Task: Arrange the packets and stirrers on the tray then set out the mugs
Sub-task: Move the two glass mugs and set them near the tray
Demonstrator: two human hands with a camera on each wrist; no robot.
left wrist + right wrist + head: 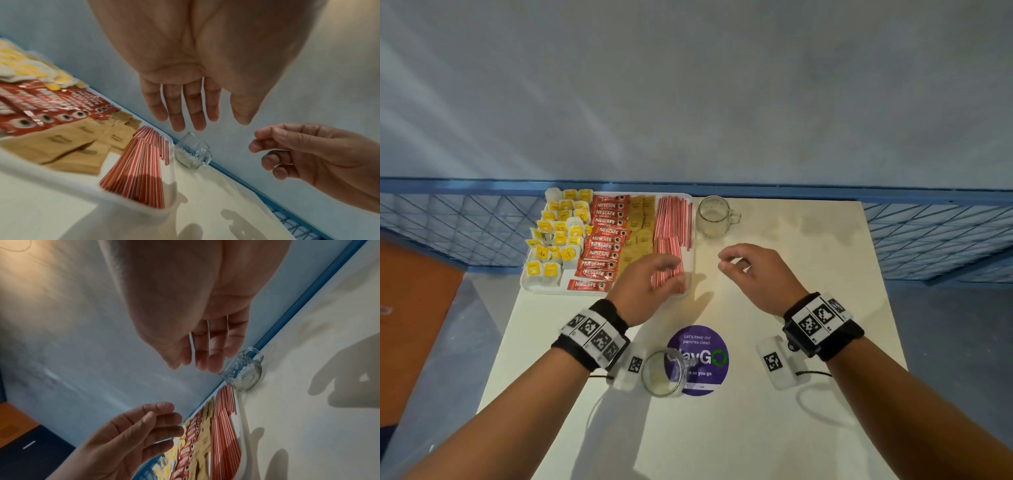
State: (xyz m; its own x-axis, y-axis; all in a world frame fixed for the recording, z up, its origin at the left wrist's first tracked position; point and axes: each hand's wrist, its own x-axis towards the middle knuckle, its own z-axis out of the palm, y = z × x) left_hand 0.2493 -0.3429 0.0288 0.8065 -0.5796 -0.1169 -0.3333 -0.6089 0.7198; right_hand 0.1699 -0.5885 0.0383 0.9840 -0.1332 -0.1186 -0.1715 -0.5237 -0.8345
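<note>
Fingers of the left hand are seen straight and slightly spread, released, with nothing held; the hand hovers over the near right corner of the white rectangular tray, above the red-and-white striped stirrers. Fingers of the right hand are loosely curled, thumb and forefinger close together; whether anything is pinched cannot be told. That hand is held above the cream-coloured surface, just right of the tray.

On the tray, rows are laid out from left to right: yellow-and-white tea packets, red Nescafe coffee sachets, brown paper sugar packets, then the stirrers along the right wall.

One clear glass mug stands upright on the surface just beside the tray's far right corner, handle to the right. A second clear glass mug is seen near the front, partly over a round purple sticker.

Black wrist straps with square coded markers are worn on both wrists.
</note>
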